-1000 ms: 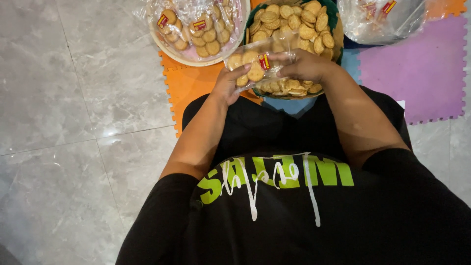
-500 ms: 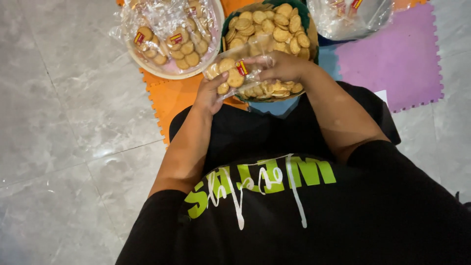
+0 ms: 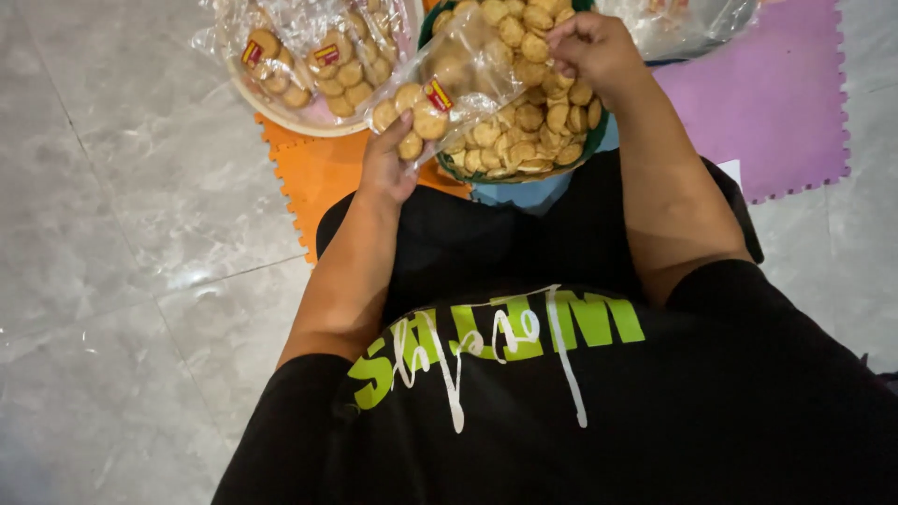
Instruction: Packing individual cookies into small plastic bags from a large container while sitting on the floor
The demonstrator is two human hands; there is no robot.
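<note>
Your left hand (image 3: 388, 168) is gripping the lower end of a clear cookie bag (image 3: 449, 79) with a small red-and-yellow label, while your right hand (image 3: 599, 47) is pinching its top, fingers curled shut. You are holding it over the green-rimmed basket of round cookies (image 3: 533, 122), beside the white bowl of filled bags (image 3: 309, 112) on the orange mat's (image 3: 323, 178) far edge.

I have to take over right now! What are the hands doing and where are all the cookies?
Left hand: grips the lower end of a clear cookie bag.
Right hand: closed on the bag's upper end, over the green basket of loose cookies.
Filled bags lie in the white bowl to the left, on the orange mat.
Done: several bags filled.
Left: many loose cookies in the basket.
</note>
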